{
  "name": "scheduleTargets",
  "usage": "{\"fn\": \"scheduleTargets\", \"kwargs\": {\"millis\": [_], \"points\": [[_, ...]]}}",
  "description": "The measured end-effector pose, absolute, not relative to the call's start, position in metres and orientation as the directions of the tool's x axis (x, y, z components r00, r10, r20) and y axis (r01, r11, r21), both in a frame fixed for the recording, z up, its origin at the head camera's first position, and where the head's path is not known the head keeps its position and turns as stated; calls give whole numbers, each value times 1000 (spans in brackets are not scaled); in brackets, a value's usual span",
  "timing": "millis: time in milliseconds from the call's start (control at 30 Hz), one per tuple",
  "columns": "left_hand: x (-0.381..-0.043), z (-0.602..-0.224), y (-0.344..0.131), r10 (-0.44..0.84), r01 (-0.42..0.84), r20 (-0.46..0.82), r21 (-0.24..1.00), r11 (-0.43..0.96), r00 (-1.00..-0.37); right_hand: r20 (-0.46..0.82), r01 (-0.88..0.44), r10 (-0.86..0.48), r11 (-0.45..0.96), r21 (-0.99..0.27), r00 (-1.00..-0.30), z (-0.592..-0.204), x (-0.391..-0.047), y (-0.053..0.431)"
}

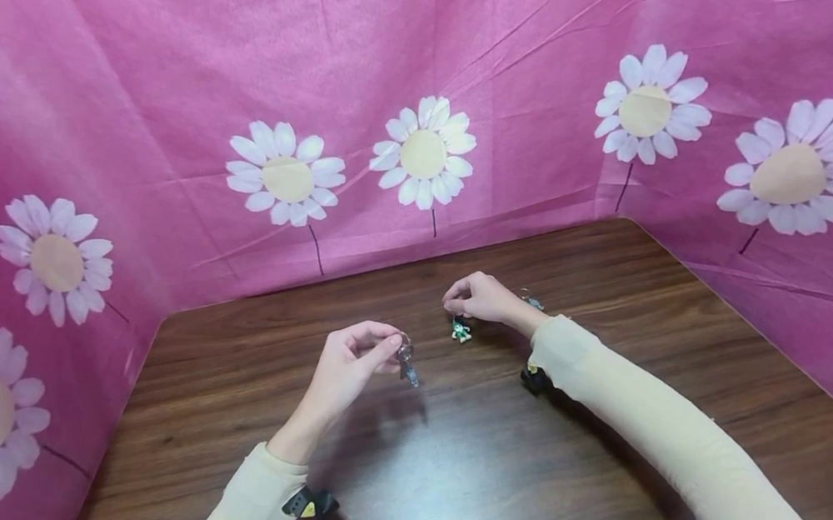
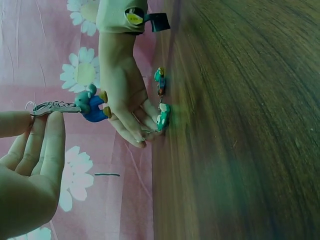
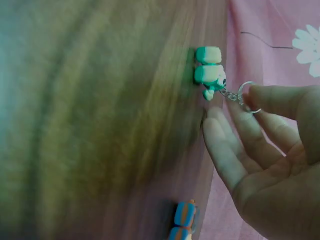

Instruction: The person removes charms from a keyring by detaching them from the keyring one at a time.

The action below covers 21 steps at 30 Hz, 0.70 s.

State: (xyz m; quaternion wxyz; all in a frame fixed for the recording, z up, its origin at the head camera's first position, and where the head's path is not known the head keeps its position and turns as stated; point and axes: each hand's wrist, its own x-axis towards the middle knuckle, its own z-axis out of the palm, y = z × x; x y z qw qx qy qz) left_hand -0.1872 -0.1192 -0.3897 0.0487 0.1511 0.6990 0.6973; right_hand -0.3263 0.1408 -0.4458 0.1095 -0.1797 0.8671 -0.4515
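Note:
My left hand (image 1: 354, 358) holds a keychain up by its metal ring. From it hangs a small figure (image 2: 92, 106) with a grey-green head, blue body and yellowish feet, beside a flat metal piece (image 2: 52, 108) that may be a key. Farther to the right, my right hand (image 1: 482, 297) pinches the ring (image 3: 248, 97) of a second keychain between thumb and fingers. Its green-and-white figure (image 1: 461, 329) dangles at the tabletop; whether its feet touch the wood I cannot tell.
A third keychain (image 1: 532, 299) with a blue-and-orange figure (image 3: 184, 215) lies on the brown wooden table (image 1: 422, 477), just beyond my right forearm. Pink cloth (image 1: 180, 149) printed with white daisies encloses the table's back and sides.

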Motion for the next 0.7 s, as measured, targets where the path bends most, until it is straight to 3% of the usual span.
{"fn": "scheduleTargets", "kwargs": {"millis": [267, 700], "points": [[-188, -390, -117, 293, 148, 144, 989, -9, -945, -64, -182, -329, 663, -726, -942, -445, -332, 137], [-188, -392, -114, 334, 122, 124, 992, -27, -934, -51, -269, -363, 770, -579, -930, -444, -330, 129]]}}
